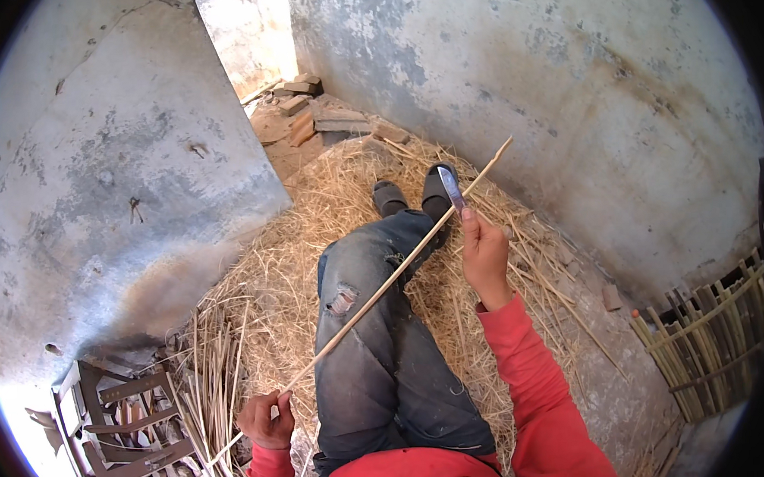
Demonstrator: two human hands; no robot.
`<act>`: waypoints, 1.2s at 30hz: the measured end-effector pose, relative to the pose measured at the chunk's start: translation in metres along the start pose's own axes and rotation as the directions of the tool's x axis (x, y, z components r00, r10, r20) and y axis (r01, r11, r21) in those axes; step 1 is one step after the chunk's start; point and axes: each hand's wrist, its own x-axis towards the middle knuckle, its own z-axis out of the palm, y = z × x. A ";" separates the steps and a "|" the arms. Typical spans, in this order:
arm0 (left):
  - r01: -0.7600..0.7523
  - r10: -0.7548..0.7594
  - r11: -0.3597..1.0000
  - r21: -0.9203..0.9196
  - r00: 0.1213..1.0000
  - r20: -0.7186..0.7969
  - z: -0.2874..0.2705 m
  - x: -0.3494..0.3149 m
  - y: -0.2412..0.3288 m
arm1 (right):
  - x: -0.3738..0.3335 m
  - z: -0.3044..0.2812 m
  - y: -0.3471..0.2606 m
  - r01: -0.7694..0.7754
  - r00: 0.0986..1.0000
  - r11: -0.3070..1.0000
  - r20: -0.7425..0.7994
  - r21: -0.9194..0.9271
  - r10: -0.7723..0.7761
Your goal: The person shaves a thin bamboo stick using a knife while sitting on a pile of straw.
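A long, thin peeled stick (384, 286) slants across my legs, from my left hip up past my right foot. Near its lower end my left hand (267, 420) is closed round it, fingers curled. My right hand (485, 255) grips a knife (451, 188) with a short shiny blade; the handle is mostly hidden in the fist. The blade points up and away, and crosses the stick or lies right against it near the far end. I cannot tell whether blade and wood touch.
Shavings and straw (285, 282) cover the floor round my legs. Several split sticks (220, 368) lie at left, beside a broken wooden frame (141, 424). A woven stick basket (716, 342) stands at right. Bricks (302, 113) are piled at the back between a leaning slab (119, 166) and the wall (565, 99).
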 end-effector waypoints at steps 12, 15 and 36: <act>0.018 -0.018 0.998 -0.059 1.000 -0.011 0.016 0.027 0.028 | -0.052 0.004 -0.032 -0.042 0.963 0.996 0.269 0.078 0.019; -0.016 0.014 0.996 -0.088 0.999 -0.031 0.020 0.040 0.040 | -0.052 0.002 -0.033 -0.077 0.965 0.992 0.258 0.095 0.050; 0.019 -0.004 0.998 -0.062 0.973 0.231 -0.027 0.050 0.024 | -0.025 -0.013 -0.015 -0.107 0.958 0.994 0.269 0.020 0.097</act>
